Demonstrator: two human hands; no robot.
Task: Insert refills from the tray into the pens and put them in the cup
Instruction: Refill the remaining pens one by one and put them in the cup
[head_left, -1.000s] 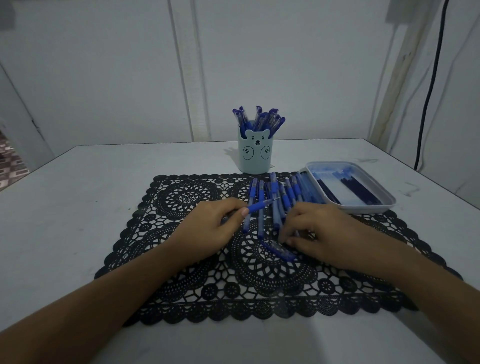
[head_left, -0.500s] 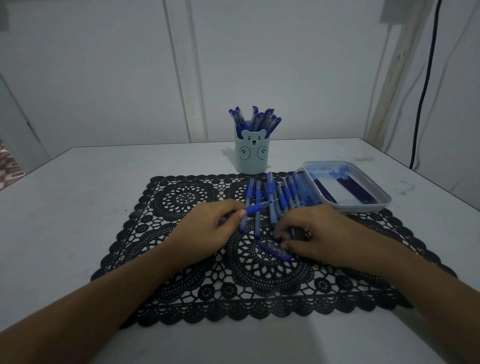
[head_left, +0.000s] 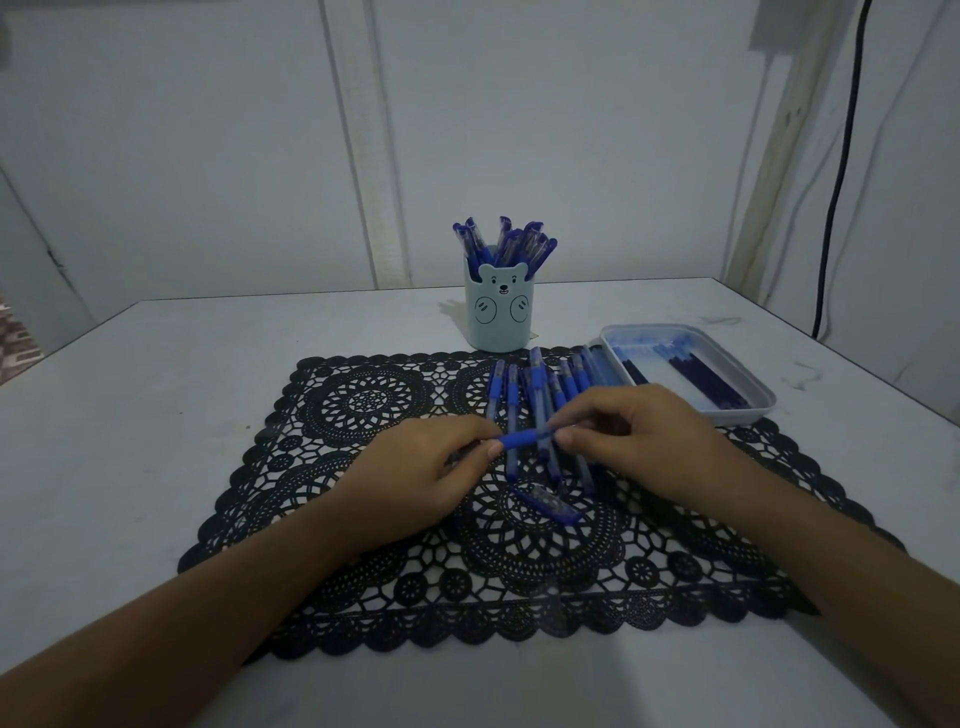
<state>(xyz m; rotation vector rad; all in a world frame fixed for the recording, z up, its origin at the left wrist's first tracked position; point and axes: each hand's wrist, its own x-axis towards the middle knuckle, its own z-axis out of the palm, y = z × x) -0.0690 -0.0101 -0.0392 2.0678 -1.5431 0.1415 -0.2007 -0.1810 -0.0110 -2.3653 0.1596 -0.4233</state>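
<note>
Blue pen (head_left: 519, 439) | left hand (head_left: 415, 478) pinches one end; right hand (head_left: 639, 441) pinches other

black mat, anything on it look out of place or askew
One loose blue cap lies slanted on the black mat, nearer the person than the row of pens, which lie roughly parallel. Nothing looks spilled or damaged.

Left of the cup (head_left: 498, 319), the table (head_left: 156, 389) and mat (head_left: 363, 405) lie open, a wide way in. Directly in front of the cup, a row of loose pens (head_left: 540, 379) blocks the path, with the left hand (head_left: 415, 478) and right hand (head_left: 644, 441) meeting over it, pinching one pen (head_left: 522, 438). The tray (head_left: 763, 410) crowds the cup's front right. Upright pens (head_left: 506, 244) fill the cup's mouth.
</note>
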